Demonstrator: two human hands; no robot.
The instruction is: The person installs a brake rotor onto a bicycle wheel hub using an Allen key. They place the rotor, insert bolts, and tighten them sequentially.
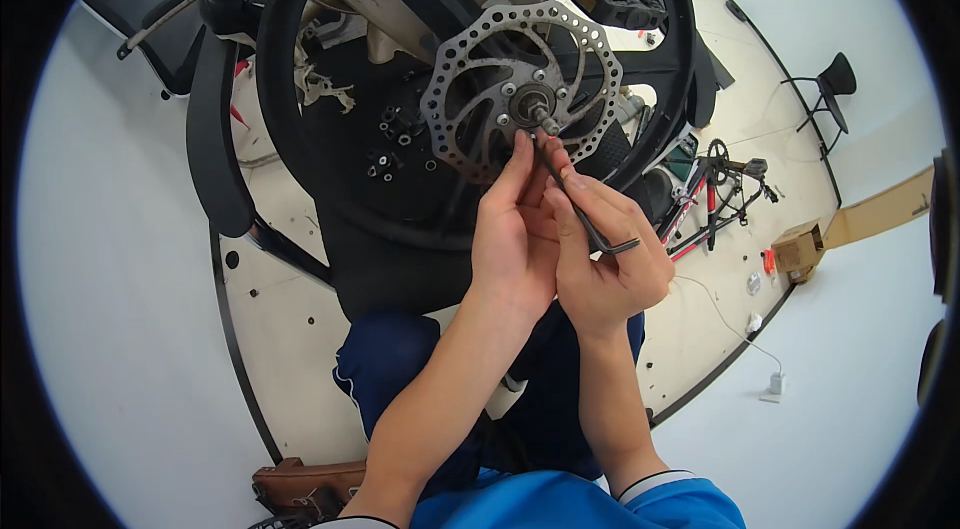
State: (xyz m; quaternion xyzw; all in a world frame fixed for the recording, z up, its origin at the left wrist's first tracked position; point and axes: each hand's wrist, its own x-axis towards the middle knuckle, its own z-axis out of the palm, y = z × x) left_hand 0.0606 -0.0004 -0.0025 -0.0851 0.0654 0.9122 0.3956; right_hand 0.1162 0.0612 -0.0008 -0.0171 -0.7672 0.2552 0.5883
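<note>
Head view: the right hand (620, 274) has its grip closed around a black hex key (601, 241), whose long arm points up and away to the brake disc (522, 81), its short bent end jutting right. The left hand (510, 234) holds its thumb and fingers close together by the key's tip, just on the near side of the axle (545, 119); whether that grip pinches a bolt, the tip or nothing is hidden. The disc faces up on the hub of a black wheel (275, 79), with several bolts (508, 89) showing around its centre.

To do this well, I would keep the key in line with its bolt, let the left fingers steady the tip, and check it is fully in the socket before putting force on it; a tilted key could round the head.

The wheel lies over a black chair seat (362, 274), where small metal parts (397, 124) sit left of the disc and could easily be knocked off. Around it is pale floor (290, 329) with white walls, a red and black bike (712, 194) to the right, a cardboard box (798, 247) beyond, and a brown bag (310, 479) near left.
</note>
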